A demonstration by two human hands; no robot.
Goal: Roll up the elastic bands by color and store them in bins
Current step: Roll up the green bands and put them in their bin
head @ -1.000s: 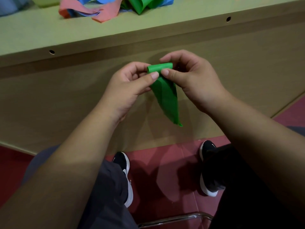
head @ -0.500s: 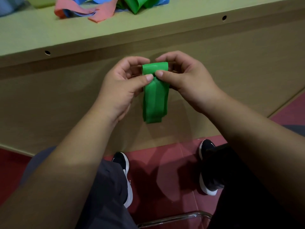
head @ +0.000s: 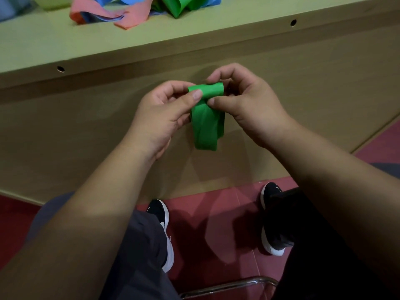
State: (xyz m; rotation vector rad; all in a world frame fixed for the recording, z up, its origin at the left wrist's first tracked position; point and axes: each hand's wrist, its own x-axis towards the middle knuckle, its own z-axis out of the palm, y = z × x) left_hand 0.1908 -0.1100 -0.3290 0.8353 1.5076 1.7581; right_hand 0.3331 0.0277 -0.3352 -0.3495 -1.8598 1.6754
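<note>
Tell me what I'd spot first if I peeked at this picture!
First, the bright green band in the middle: its top is rolled up and its tail hangs down, pinched between the left hand and the right hand. Next, the heap of pink, blue and green bands lying on the table at the top of the picture.
</note>
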